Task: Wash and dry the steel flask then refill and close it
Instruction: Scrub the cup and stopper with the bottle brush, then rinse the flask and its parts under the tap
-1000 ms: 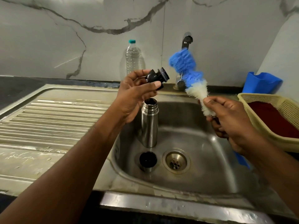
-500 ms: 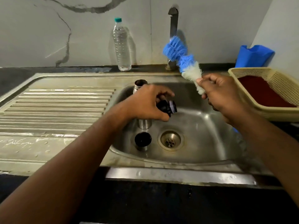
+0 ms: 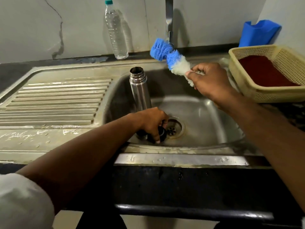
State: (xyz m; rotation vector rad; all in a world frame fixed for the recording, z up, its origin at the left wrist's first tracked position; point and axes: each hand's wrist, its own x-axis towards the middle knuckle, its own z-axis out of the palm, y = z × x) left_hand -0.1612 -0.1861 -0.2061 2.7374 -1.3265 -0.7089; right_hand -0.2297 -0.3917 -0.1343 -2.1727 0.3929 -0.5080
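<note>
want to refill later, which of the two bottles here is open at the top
The steel flask standing in the sink: its threaded mouth is bare. The clear plastic bottle by the wall has its green cap on.

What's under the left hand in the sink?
The left hand grips the black stopper low beside the drain. A dark cup peeks out beneath the wrist; the hand covers most of it.

The flask [image 3: 140, 91] is bare silver steel. Right of it, the brush [image 3: 170, 57] shows blue bristles fading to white. Farther right sits a cream mesh basket [image 3: 247, 86] lined dark red, perhaps cloth. Behind the flask, a clear bottle [image 3: 116, 30] wears a teal cap.
</note>
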